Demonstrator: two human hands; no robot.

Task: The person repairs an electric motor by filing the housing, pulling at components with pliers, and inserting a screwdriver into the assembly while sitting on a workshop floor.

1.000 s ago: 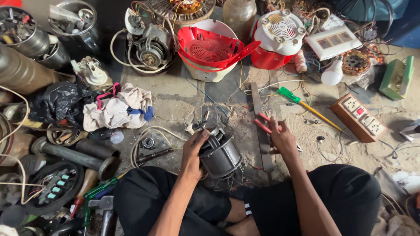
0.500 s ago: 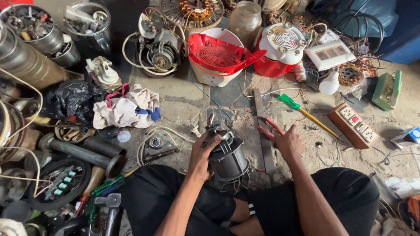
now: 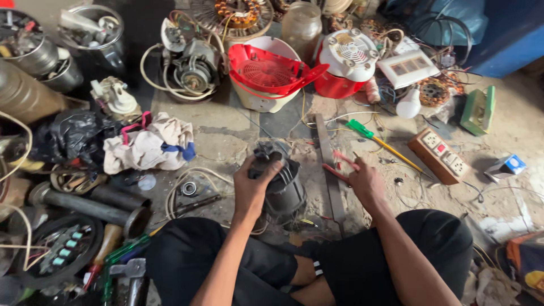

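1. Head view: clenched over the top of a dark motor (image 3: 281,190), the left hand (image 3: 253,187) holds it upright on the concrete floor (image 3: 226,133), just ahead of the person's crossed legs.
2. Right hand (image 3: 365,182) grips red-handled pliers (image 3: 338,164); their handles stick out toward a flat metal bar (image 3: 328,164) lying just right of the motor.
3. Beyond the bar lie a green screwdriver (image 3: 381,141) and a brown socket strip (image 3: 443,154).
4. Farther out stand a red-lidded white bucket (image 3: 266,79) and a red-and-white fan housing (image 3: 345,65).
5. Left of the motor are a rag bundle (image 3: 148,144), a coiled white cable (image 3: 187,187) and a dark pipe (image 3: 90,201).
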